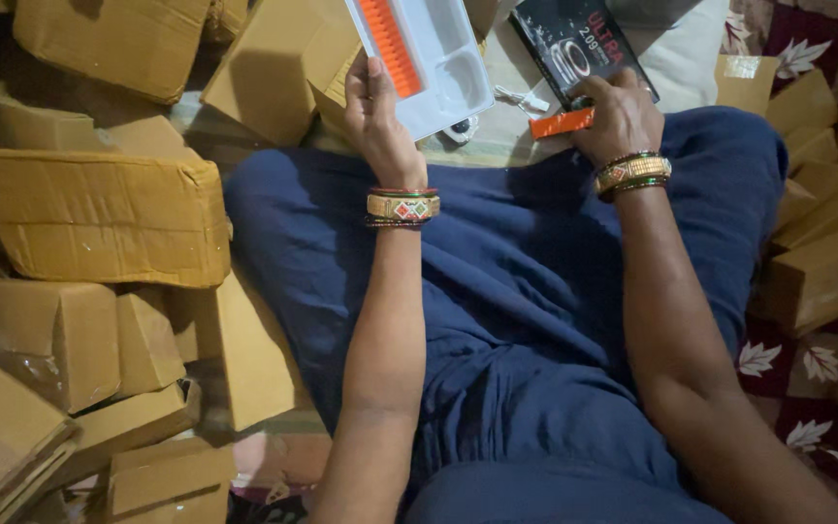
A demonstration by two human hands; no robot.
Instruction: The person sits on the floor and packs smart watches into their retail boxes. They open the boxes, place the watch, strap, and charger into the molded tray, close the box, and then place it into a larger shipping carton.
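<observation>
Your left hand [380,121] has its grip closed on the lower edge of a white moulded plastic tray [438,60], thumb on top, with an orange ribbed strap [390,44] seated in the tray's slot just above your thumb. Your right hand [618,116] is closed on a second orange strap piece [560,123], which juts out to the left of that grip towards the tray; the two are near but not touching. Just above your right hand lies a flat black printed box [574,44], and between the two grips a small white cable [526,99] rests on the floor. Brown cardboard cartons [99,218] are piled well away on both sides of your lap. By the look of it you are mid-way through filling the tray; seating the loose strap would call for steadying the tray level and lining the piece up with an open slot.
</observation>
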